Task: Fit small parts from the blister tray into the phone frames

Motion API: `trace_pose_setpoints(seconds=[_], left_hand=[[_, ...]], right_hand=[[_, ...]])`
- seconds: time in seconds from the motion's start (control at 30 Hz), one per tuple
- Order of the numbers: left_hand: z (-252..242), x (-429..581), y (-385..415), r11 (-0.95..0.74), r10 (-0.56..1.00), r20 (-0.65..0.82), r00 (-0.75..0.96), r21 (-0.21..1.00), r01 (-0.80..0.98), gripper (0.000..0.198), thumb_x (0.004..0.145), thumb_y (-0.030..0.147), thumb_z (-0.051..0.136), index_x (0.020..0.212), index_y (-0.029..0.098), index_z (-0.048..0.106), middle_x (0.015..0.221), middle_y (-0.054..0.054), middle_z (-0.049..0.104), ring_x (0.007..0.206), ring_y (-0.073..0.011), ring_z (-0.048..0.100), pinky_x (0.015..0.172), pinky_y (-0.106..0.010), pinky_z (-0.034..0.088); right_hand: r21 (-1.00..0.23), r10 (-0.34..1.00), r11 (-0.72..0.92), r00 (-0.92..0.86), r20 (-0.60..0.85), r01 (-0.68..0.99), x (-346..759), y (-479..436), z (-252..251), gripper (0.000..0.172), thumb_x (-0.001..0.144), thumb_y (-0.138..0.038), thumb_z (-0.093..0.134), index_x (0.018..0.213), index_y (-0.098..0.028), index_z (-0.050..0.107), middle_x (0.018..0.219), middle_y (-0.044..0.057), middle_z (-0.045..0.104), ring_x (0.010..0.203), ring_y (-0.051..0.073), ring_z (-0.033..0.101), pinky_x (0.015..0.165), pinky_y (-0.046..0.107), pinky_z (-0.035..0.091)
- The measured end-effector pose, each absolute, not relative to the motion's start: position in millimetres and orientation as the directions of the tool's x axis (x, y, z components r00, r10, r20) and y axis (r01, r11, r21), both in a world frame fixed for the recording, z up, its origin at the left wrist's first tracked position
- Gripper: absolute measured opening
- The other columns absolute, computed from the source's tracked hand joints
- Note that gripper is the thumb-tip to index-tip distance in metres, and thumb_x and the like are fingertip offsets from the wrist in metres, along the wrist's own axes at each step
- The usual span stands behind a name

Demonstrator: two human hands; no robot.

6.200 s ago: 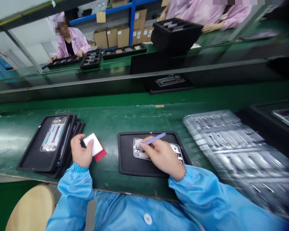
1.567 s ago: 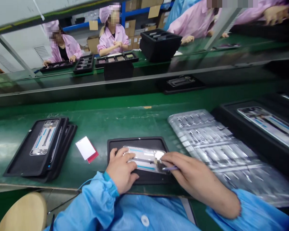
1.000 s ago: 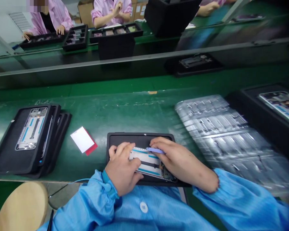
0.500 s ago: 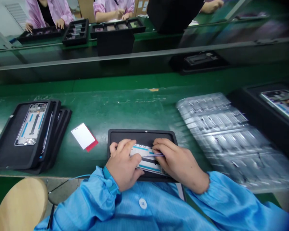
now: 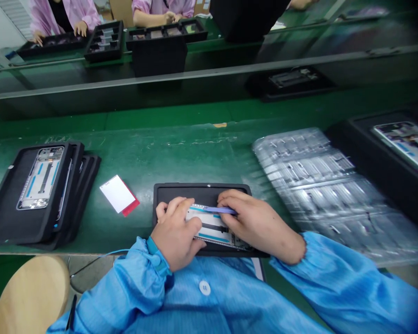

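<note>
In front of me a black tray point(image 5: 184, 191) holds an opened phone body point(image 5: 209, 219), pale with blue adhesive strips and a dark ribbon cable along its middle. My left hand point(image 5: 174, 236) grips the phone's left end, thumb on its face and fingers over the upper edge. A slim, flat purple stick tool point(image 5: 218, 210) is pinched in my right hand point(image 5: 261, 225). Its tip points left along the upper blue strip; whether it touches the strip I cannot tell. The right hand covers part of the phone's right end.
Stacked black trays point(image 5: 7, 199) on the left carry another phone body point(image 5: 42, 178). Between them and me lies a white card point(image 5: 118, 194) over a red one. Clear plastic trays point(image 5: 313, 185) and another black tray point(image 5: 358, 134) stand right. Co-workers' hands point(image 5: 80, 28) show across the bench.
My right hand has shifted the purple tool up, from near the phone's middle to its upper edge strip. My left hand keeps its hold on the phone body. The view has shifted slightly.
</note>
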State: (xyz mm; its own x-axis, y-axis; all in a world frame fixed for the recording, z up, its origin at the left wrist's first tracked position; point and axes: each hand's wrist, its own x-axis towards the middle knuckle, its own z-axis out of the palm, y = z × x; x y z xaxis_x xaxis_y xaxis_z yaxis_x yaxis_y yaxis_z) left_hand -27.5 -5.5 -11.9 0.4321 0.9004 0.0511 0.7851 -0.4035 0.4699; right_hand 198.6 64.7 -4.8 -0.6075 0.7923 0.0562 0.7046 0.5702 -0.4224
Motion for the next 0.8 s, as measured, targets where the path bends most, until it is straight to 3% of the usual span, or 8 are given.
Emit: trace_pose_setpoints(seconds=[0.3,0.43,0.67,0.8], left_hand=[[-10.2,-27.8,-6.2,-0.406,0.902,0.059,0.429,0.460,0.790,0.028,0.077,0.037,0.076,0.094,0.021,0.062,0.148,-0.017,0.046,0.133,-0.0395,0.039,0.094,-0.062,0.030],[-9.9,-27.3,-6.7,-0.401,0.904,0.054,0.424,0.446,0.800,0.028,0.078,0.040,0.075,0.094,0.021,0.061,0.149,-0.015,0.046,0.134,-0.0378,0.039,0.093,-0.060,0.032],[-12.2,-27.4,-7.5,-0.405,0.905,0.066,0.420,0.436,0.804,0.030,0.076,0.040,0.076,0.094,0.022,0.060,0.149,-0.014,0.046,0.135,-0.0372,0.039,0.094,-0.061,0.031],[-11.8,-27.4,-8.1,-0.402,0.906,0.065,0.419,0.441,0.802,0.029,0.077,0.039,0.076,0.093,0.022,0.060,0.149,-0.014,0.046,0.134,-0.0375,0.039,0.095,-0.062,0.031]], right_hand=[[-0.136,0.674,0.738,-0.712,0.195,0.661,201.2,54.5,-19.2,0.012,0.090,-0.019,0.051,0.095,-0.016,0.062,0.107,0.008,0.068,0.085,0.019,0.066,0.069,0.030,0.050],[-0.108,0.651,0.753,-0.709,0.273,0.649,201.8,52.4,-24.4,0.011,0.092,-0.018,0.051,0.094,-0.015,0.061,0.103,0.006,0.068,0.084,0.017,0.066,0.068,0.029,0.049],[-0.062,0.647,0.751,-0.716,0.263,0.657,197.9,50.8,-23.9,0.011,0.093,-0.018,0.052,0.092,-0.015,0.062,0.102,0.007,0.069,0.075,0.016,0.065,0.064,0.030,0.048],[-0.081,0.653,0.748,-0.708,0.269,0.659,200.6,45.4,-20.9,0.017,0.094,-0.017,0.049,0.098,-0.015,0.065,0.106,0.008,0.070,0.083,0.018,0.067,0.070,0.030,0.052]])
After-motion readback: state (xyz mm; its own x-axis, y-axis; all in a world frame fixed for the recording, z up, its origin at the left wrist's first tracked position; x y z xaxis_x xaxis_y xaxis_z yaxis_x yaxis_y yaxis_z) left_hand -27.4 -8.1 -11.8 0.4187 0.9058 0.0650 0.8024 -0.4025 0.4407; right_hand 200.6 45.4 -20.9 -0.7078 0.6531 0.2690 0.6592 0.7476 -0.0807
